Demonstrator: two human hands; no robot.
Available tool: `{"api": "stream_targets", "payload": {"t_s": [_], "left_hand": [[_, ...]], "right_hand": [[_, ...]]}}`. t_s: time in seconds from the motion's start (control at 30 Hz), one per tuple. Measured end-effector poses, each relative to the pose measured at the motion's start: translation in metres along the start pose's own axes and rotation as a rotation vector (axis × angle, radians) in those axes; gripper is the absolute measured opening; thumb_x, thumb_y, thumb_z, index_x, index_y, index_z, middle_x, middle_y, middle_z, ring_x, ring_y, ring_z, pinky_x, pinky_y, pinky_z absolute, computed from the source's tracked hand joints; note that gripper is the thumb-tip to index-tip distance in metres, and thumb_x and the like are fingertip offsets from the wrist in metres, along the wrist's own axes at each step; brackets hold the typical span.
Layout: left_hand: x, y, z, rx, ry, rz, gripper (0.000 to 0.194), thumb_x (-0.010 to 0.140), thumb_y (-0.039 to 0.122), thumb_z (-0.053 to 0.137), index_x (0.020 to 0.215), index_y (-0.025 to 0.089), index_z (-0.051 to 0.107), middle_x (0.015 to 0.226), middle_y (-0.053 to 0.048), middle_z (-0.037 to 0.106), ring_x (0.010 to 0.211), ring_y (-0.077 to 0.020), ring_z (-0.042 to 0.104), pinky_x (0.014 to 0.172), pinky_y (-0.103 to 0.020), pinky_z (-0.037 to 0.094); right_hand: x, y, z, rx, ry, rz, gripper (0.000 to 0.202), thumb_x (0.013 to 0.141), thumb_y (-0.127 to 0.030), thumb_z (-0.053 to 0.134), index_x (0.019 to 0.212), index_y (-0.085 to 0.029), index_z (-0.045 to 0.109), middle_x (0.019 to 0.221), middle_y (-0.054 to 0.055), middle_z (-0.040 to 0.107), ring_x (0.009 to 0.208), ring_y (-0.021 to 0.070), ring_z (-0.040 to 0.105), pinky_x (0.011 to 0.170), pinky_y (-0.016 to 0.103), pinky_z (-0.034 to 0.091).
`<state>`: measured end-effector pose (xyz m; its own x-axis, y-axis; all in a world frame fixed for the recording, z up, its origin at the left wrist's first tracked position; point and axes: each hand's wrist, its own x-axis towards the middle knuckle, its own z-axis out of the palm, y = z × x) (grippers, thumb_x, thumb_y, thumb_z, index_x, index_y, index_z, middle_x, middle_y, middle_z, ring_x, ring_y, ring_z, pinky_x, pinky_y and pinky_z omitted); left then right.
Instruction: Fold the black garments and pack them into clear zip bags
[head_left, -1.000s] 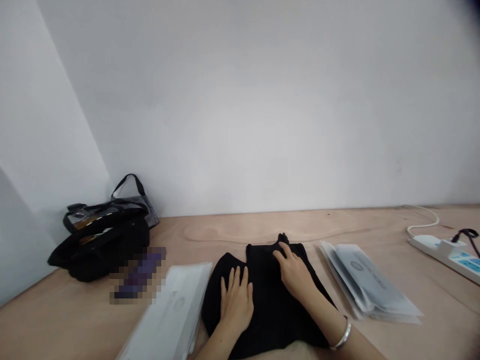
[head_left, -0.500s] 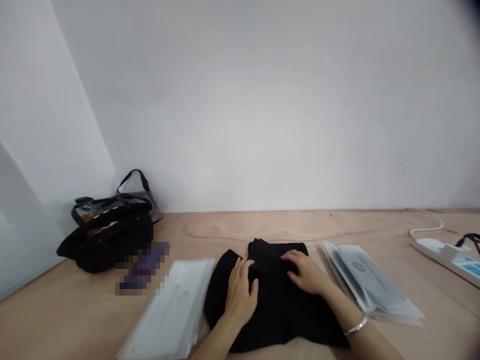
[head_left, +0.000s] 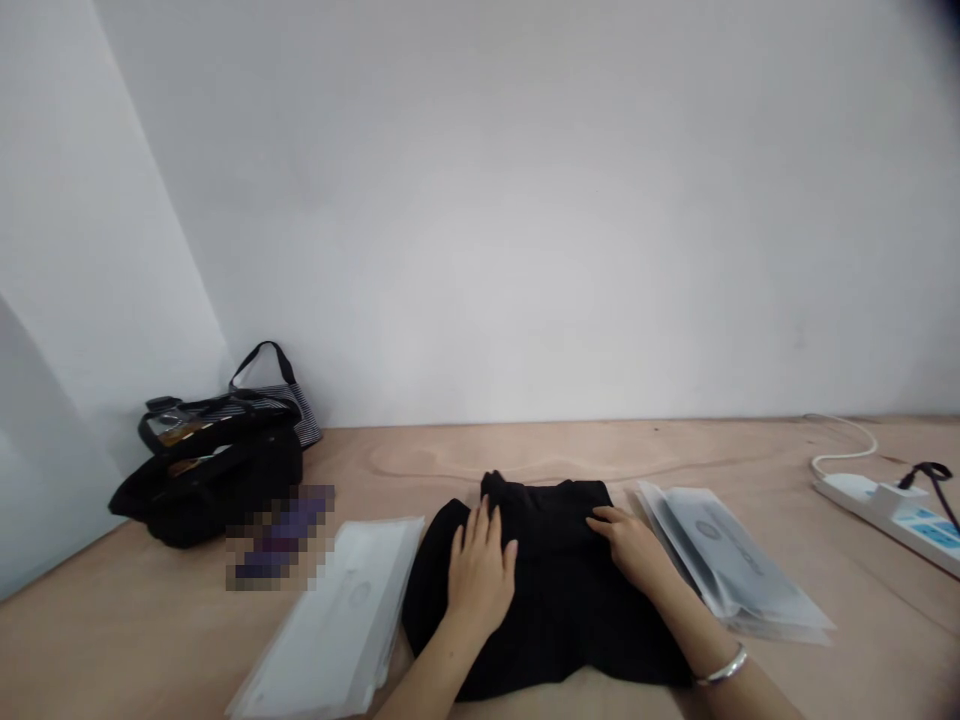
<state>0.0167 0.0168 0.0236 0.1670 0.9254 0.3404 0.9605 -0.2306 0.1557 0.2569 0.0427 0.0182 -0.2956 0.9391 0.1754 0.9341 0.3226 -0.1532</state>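
A black cloth garment (head_left: 570, 590) lies spread on the wooden table in front of me, its top edge bunched at the upper left. My left hand (head_left: 481, 575) rests flat on its left part, fingers stretched toward the far edge. On the right side, my right hand (head_left: 634, 545) touches the cloth with its fingertips, fingers loosely extended and apart. A silver bracelet (head_left: 724, 666) circles the right wrist. Neither hand grips anything. The garment's exact kind cannot be made out.
Left of the garment lies a stack of frosted plastic bags (head_left: 337, 615); more frosted bags (head_left: 739, 560), with grey contents, lie to the right. Farther left are a black bag (head_left: 225, 490), a striped bag (head_left: 306, 410) and a pixelated purple item (head_left: 281, 538). A power strip (head_left: 892, 510) sits far right.
The folded flap at the garment's top now lies flatter. My left hand has slid slightly forward onto the upper left, and my right hand has shifted to the right.
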Motion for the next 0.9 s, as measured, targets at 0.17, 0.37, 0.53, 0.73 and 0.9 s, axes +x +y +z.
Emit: {"api": "stream_targets", "payload": {"t_s": [0.17,0.37,0.53,0.73,0.9], "left_hand": [[-0.013,-0.018,-0.026,0.223,0.0,-0.201,0.041,0.086,0.032,0.03,0.102,0.008,0.06,0.094,-0.017,0.057,0.093,-0.0304,0.048,0.079,-0.042,0.036],[-0.001,-0.011,-0.014,0.155,0.07,-0.016,0.044,0.087,0.036,0.033,0.126,0.02,0.043,0.126,-0.012,0.045,0.119,-0.0304,0.033,0.098,-0.047,0.022],[-0.004,-0.012,0.005,0.065,-0.219,-0.11,0.061,0.083,0.054,0.03,0.135,0.021,0.03,0.138,-0.012,0.033,0.126,-0.0394,0.021,0.097,-0.055,0.02],[0.022,-0.009,-0.003,0.03,-0.122,-0.112,0.048,0.088,0.039,0.029,0.127,0.016,0.042,0.13,-0.016,0.043,0.121,-0.0359,0.033,0.095,-0.051,0.025],[0.069,-0.021,0.0,0.004,-0.054,-0.067,0.041,0.084,0.015,0.035,0.124,0.014,0.044,0.125,-0.013,0.049,0.12,-0.0255,0.037,0.1,-0.043,0.022]], "right_hand": [[-0.008,-0.008,-0.011,-0.029,-0.012,-0.024,0.043,0.066,-0.014,0.044,0.102,-0.025,0.064,0.116,0.005,0.057,0.109,0.0229,0.046,0.098,0.041,0.023],[0.003,-0.026,-0.002,0.002,-0.057,-0.033,0.046,0.085,-0.044,0.031,0.129,-0.03,0.039,0.14,0.005,0.031,0.129,0.0261,0.019,0.101,0.053,0.005],[0.002,-0.022,0.017,0.02,-0.157,-0.018,0.052,0.085,-0.055,0.027,0.134,-0.035,0.027,0.142,0.004,0.025,0.13,0.0303,0.015,0.098,0.059,0.007],[0.026,-0.013,0.006,-0.05,0.034,0.043,0.043,0.084,-0.016,0.03,0.123,-0.023,0.047,0.131,0.006,0.044,0.122,0.0196,0.034,0.1,0.04,0.018],[0.054,0.005,0.001,-0.089,0.079,0.143,0.057,0.069,0.001,0.033,0.123,-0.016,0.045,0.124,0.012,0.048,0.118,0.0231,0.038,0.096,0.041,0.022]]}}
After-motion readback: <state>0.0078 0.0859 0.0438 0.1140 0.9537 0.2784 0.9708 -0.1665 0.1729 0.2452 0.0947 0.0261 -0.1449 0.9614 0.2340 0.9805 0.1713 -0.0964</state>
